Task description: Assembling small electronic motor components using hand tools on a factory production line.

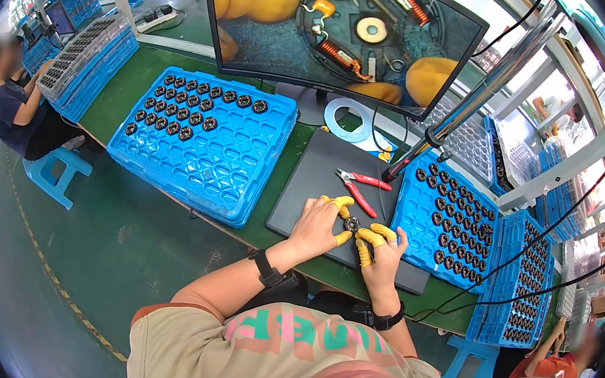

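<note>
A small round black component (352, 225) is held over the dark grey work mat (320, 161), between the fingertips of both my hands. My left hand (317, 224), with yellow finger cots, grips it from the left with thumb and forefinger. From the right, the yellow-covered fingertips of my right hand (382, 256) close on its edge. Red-handled cutters (359, 189) lie on the mat just beyond my hands. On the monitor (350, 34), a magnified view shows the component with copper coils, an orange part and a pale ring, yellow fingertips around it.
A blue tray (239, 159), partly filled with black components, stands left; another blue tray (416, 236) sits right, beside stacked trays (511, 287). A metal stand pole (470, 96) rises behind the mat near a tape roll (348, 119). Black cables (529, 293) cross at right. Other people sit at both sides.
</note>
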The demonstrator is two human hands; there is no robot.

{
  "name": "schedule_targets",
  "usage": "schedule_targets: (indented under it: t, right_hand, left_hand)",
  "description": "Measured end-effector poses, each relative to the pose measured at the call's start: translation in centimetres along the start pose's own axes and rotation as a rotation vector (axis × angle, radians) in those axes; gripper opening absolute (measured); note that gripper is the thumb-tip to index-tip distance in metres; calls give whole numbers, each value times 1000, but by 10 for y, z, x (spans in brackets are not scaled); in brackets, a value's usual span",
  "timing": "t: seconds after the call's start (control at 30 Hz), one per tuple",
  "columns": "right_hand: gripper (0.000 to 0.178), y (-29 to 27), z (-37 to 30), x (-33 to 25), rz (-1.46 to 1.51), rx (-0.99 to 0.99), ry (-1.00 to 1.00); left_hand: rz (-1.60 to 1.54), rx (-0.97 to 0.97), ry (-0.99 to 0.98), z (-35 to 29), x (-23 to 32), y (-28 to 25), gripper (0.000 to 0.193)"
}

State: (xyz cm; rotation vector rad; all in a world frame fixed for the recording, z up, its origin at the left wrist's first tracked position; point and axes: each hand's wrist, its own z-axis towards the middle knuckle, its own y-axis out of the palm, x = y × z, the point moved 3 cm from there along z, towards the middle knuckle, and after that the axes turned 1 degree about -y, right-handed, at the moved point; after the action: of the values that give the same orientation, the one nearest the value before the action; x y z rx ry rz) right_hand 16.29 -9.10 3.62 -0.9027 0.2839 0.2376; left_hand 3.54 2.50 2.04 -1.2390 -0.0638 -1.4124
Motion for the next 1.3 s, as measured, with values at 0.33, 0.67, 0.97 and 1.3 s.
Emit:
schedule_targets:
  t: [0.33,0.67,0.97,1.3]
  right_hand:
    - [18,0,-1,1,3,-12,-20]
    - [15,1,-1,-1,-19,-40,-41]
    - [16,2,1,-4,-12,-16,-32]
    - [16,4,3,-7,-15,49,45]
  left_hand:
    - [-8,-7,-9,-1,-2,2,56]
    - [-5,2,4,-1,-2,2,57]
    - [-12,-21,-8,0,-2,2,56]
    - [-29,-58,-29,2,1,-1,53]
